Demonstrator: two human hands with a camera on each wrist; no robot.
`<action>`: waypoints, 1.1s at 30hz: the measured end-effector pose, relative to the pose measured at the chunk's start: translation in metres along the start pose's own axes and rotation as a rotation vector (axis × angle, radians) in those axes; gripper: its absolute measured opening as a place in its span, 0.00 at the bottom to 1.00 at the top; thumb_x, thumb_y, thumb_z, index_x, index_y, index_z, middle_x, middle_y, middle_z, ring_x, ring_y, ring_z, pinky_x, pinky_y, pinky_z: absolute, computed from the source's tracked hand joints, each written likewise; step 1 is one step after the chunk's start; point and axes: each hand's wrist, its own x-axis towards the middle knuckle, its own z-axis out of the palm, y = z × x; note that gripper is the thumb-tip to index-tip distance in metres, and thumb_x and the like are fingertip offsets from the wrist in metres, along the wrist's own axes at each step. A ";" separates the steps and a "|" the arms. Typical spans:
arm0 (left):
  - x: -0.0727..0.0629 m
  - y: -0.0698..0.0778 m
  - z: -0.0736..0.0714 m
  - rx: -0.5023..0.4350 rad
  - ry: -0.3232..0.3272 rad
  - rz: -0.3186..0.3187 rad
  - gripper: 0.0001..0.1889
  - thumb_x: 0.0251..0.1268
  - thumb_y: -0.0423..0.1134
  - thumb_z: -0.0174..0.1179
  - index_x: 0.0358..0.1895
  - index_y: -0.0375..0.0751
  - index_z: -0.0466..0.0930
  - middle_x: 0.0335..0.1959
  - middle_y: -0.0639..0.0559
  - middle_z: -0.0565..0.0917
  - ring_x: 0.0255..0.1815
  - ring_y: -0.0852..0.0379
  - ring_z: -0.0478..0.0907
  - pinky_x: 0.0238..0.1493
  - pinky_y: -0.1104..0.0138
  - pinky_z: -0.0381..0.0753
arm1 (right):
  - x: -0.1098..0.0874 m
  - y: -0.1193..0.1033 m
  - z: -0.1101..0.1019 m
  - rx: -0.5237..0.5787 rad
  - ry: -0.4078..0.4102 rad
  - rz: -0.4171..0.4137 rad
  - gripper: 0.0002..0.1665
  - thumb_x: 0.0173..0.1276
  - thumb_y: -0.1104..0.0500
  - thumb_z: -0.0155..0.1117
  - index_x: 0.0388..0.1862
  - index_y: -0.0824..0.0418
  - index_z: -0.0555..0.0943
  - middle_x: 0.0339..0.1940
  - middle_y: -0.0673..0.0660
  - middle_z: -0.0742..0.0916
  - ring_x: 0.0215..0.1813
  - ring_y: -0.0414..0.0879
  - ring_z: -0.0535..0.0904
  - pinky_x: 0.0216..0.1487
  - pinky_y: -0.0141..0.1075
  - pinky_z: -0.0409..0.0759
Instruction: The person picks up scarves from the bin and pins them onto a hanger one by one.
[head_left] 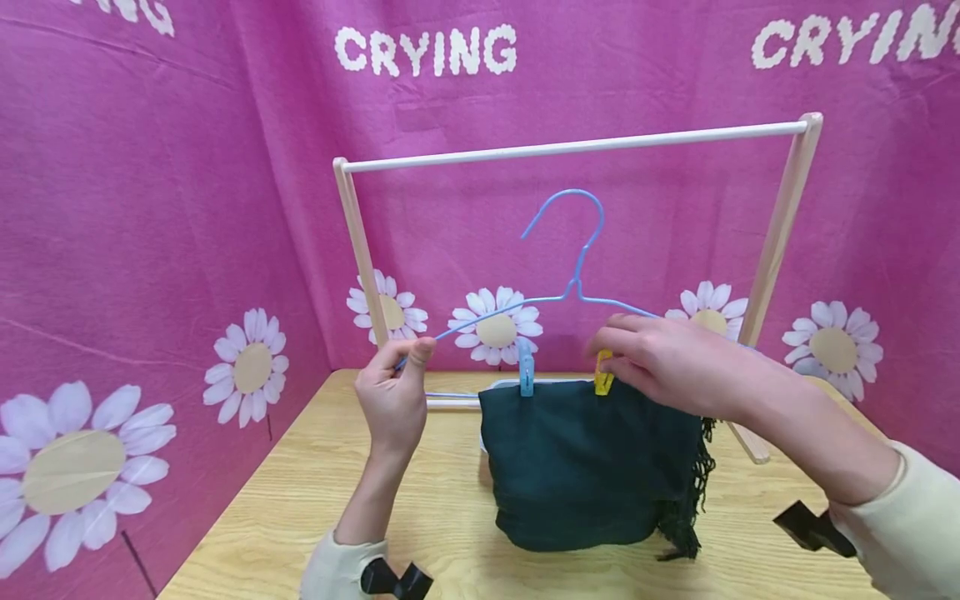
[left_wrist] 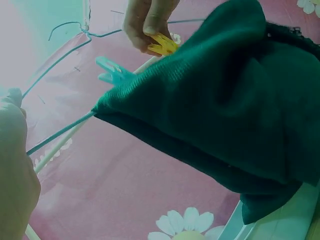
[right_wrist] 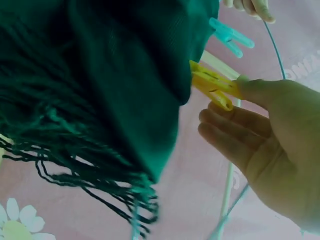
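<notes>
My left hand (head_left: 393, 396) grips the left corner of a light blue wire hanger (head_left: 480, 318), which stands upright with its hook on top. A dark green fringed scarf (head_left: 585, 467) hangs folded over the hanger's lower bar. On its top edge sit a light blue clothespin (head_left: 527, 375) and, farther right, a yellow clothespin (head_left: 603, 379). My right hand (head_left: 667, 362) pinches the yellow clothespin's handles between thumb and fingertips; in the right wrist view the clothespin (right_wrist: 212, 85) bites the scarf's edge. The hanger's right corner is hidden behind my right hand and the scarf.
Behind the hanger stands a wooden rack with a white crossbar (head_left: 570, 148). A whitish tray (left_wrist: 280, 220) lies partly hidden behind the scarf on the wooden table (head_left: 277, 508). A pink cloth with flowers (head_left: 435, 208) encloses the back and sides.
</notes>
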 end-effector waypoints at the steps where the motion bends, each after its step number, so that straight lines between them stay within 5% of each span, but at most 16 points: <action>1: 0.000 0.000 0.000 -0.001 -0.002 -0.004 0.20 0.61 0.48 0.68 0.25 0.30 0.82 0.13 0.61 0.61 0.16 0.67 0.54 0.18 0.69 0.51 | -0.001 0.000 0.000 0.015 -0.008 0.014 0.16 0.62 0.62 0.72 0.48 0.49 0.82 0.40 0.44 0.83 0.34 0.31 0.78 0.37 0.32 0.83; 11: -0.001 -0.002 0.001 -0.006 -0.028 -0.061 0.14 0.61 0.40 0.69 0.26 0.31 0.83 0.13 0.62 0.59 0.16 0.67 0.53 0.17 0.68 0.51 | -0.010 -0.006 -0.001 0.060 -0.004 0.066 0.31 0.60 0.58 0.75 0.63 0.51 0.76 0.55 0.47 0.82 0.33 0.29 0.78 0.35 0.30 0.81; 19: -0.002 -0.003 0.002 0.006 -0.031 -0.082 0.12 0.62 0.38 0.69 0.27 0.31 0.83 0.14 0.63 0.61 0.17 0.67 0.54 0.18 0.69 0.52 | -0.020 -0.005 -0.001 0.047 0.130 -0.014 0.35 0.57 0.61 0.76 0.65 0.52 0.75 0.60 0.48 0.80 0.53 0.40 0.83 0.51 0.35 0.82; 24: 0.000 -0.003 0.001 0.010 -0.023 -0.101 0.13 0.62 0.39 0.69 0.26 0.31 0.83 0.14 0.63 0.61 0.17 0.67 0.54 0.18 0.70 0.52 | -0.029 -0.006 -0.006 0.069 0.192 -0.017 0.24 0.72 0.47 0.63 0.64 0.52 0.77 0.59 0.47 0.81 0.55 0.39 0.81 0.59 0.20 0.72; 28: 0.001 -0.003 0.000 0.003 -0.021 -0.109 0.12 0.62 0.38 0.69 0.26 0.31 0.83 0.14 0.63 0.60 0.17 0.67 0.53 0.18 0.69 0.52 | -0.033 -0.005 -0.011 0.081 0.243 -0.024 0.29 0.77 0.37 0.45 0.62 0.52 0.78 0.56 0.47 0.83 0.55 0.39 0.79 0.60 0.18 0.69; 33: 0.001 -0.003 0.000 0.006 -0.027 -0.112 0.12 0.62 0.38 0.68 0.26 0.31 0.83 0.14 0.63 0.60 0.17 0.66 0.53 0.18 0.68 0.52 | -0.039 -0.002 -0.013 0.110 0.305 -0.039 0.29 0.77 0.37 0.46 0.60 0.55 0.80 0.54 0.49 0.84 0.54 0.39 0.77 0.61 0.15 0.66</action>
